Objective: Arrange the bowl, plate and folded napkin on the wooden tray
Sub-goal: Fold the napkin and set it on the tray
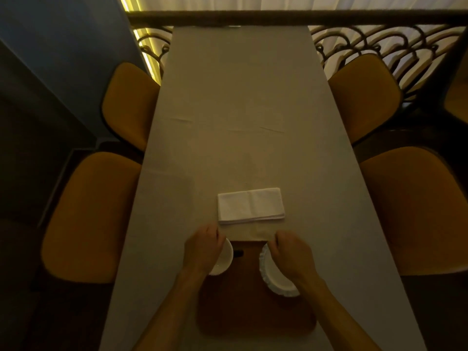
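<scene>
Head view: left hand (202,249) curled over bowl (222,259), right hand (288,254) curled over plate (276,274), both likely fragile, rim-held, on tray (253,312); soft napkin (250,205) beyond.

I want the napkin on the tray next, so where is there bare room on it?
The tray's near half is bare, as is the strip between bowl and plate. The far end is crowded: left hand at the bowl, right hand at the plate. The napkin lies beyond on the table.
</scene>
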### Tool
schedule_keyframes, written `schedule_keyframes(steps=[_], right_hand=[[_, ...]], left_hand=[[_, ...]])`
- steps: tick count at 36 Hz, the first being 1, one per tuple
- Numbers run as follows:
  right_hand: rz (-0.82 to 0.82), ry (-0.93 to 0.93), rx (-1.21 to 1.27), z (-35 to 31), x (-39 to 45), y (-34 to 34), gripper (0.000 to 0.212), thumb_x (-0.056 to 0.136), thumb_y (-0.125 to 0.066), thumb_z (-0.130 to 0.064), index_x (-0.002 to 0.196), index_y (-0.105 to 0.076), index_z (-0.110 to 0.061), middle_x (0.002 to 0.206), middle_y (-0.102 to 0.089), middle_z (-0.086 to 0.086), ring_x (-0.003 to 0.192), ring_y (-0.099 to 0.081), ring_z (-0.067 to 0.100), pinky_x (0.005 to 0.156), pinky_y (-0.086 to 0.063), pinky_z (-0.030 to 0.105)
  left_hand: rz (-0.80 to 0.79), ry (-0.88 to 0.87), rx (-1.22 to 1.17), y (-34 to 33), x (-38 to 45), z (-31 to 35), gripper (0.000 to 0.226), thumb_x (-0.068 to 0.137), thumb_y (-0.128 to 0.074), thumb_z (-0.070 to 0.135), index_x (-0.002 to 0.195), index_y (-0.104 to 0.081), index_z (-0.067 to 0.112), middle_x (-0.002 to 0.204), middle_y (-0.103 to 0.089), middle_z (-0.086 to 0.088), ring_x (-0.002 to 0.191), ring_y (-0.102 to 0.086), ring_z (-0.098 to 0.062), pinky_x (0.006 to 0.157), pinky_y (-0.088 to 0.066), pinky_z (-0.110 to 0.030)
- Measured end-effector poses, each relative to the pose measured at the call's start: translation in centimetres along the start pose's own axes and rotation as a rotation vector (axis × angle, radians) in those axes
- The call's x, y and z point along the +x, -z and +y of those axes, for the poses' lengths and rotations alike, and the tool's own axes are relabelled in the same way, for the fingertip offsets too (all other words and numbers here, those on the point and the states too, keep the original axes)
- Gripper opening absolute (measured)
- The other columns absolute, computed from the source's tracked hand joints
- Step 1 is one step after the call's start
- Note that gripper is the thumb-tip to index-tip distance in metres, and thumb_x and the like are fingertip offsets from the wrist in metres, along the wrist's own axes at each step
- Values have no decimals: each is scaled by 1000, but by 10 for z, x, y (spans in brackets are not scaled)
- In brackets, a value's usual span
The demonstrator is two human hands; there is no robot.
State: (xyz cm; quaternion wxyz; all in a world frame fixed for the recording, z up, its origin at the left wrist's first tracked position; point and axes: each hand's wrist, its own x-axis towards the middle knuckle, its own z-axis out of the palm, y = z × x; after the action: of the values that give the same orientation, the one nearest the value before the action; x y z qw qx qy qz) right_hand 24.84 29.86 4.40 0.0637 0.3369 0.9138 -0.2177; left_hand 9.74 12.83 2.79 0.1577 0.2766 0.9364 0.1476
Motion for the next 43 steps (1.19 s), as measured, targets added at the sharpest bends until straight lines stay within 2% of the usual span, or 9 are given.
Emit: schedule_keyframes(steps=[7, 18, 22, 26, 29, 31, 33, 38, 43], right_hand=[[14, -45, 27, 1, 38, -5, 30, 95, -45, -29, 70, -50, -14, 65, -47, 0, 59, -50, 19, 53, -35, 31], [10, -108, 87, 16, 90, -11, 31, 95, -46, -29, 68, -47, -14, 66, -50, 3, 61, -51, 20, 51, -32, 31], [-3, -128, 111, 22, 105, -12, 30, 95, -48, -30, 71, -53, -11, 70, -55, 5, 66, -53, 22, 58, -43, 36], [3, -160, 133, 28, 118, -16, 26, 94, -52, -34, 77, -58, -15, 76, -58, 2, 70, -55, 19, 61, -44, 33], [16, -170, 149, 34, 127, -19, 23, 92, -56, -35, 79, -60, -16, 80, -59, 1, 73, -56, 18, 64, -47, 33], [37, -170, 114, 38, 131, -20, 23, 91, -57, -36, 79, -60, -17, 81, -60, 2, 74, -57, 20, 65, -49, 34], [44, -186, 104, 43, 134, -21, 25, 90, -58, -39, 79, -59, -17, 82, -61, 4, 76, -58, 23, 66, -50, 37], [1, -298, 152, 57, 141, -24, 35, 84, -62, -53, 82, -54, -19, 83, -59, 2, 79, -58, 24, 65, -46, 36], [-20, -373, 188, 63, 149, -33, 38, 81, -64, -58, 90, -59, -21, 90, -62, -1, 80, -55, 19, 68, -42, 32]], left_hand=[[-15, -70, -14, -4, 36, -9, 24, 98, -40, 32, 74, -39, 27, 68, -41, 10, 61, -44, -11, 48, -26, -22], [-49, -97, -21, -20, 92, -16, 22, 100, -39, 32, 92, -55, 18, 98, -62, -4, 84, -58, -22, 63, -36, -30], [-63, -88, -77, -27, 107, -20, 22, 100, -40, 32, 102, -58, 20, 106, -64, -3, 90, -59, -20, 68, -41, -28], [-117, -53, -110, -34, 116, -23, 20, 99, -41, 31, 105, -56, 19, 111, -62, -4, 96, -59, -23, 78, -49, -34], [-171, -33, -135, -41, 120, -26, 17, 97, -46, 31, 101, -57, 19, 106, -60, -3, 93, -57, -22, 76, -47, -33], [-193, -18, -174, -44, 121, -28, 11, 94, -51, 31, 85, -53, 26, 93, -57, 2, 85, -54, -18, 66, -40, -27], [-198, -3, -216, -45, 123, -30, 21, 91, -57, 31, 73, -45, 31, 81, -51, 9, 78, -51, -15, 59, -34, -24], [-183, 71, -256, -44, 132, -34, 25, 80, -73, 31, 73, -54, 16, 78, -59, -5, 76, -56, -26, 67, -44, -39], [-152, 100, -289, -52, 136, -39, 25, 80, -73, 30, 71, -52, 19, 75, -56, -3, 72, -52, -22, 63, -37, -32]])
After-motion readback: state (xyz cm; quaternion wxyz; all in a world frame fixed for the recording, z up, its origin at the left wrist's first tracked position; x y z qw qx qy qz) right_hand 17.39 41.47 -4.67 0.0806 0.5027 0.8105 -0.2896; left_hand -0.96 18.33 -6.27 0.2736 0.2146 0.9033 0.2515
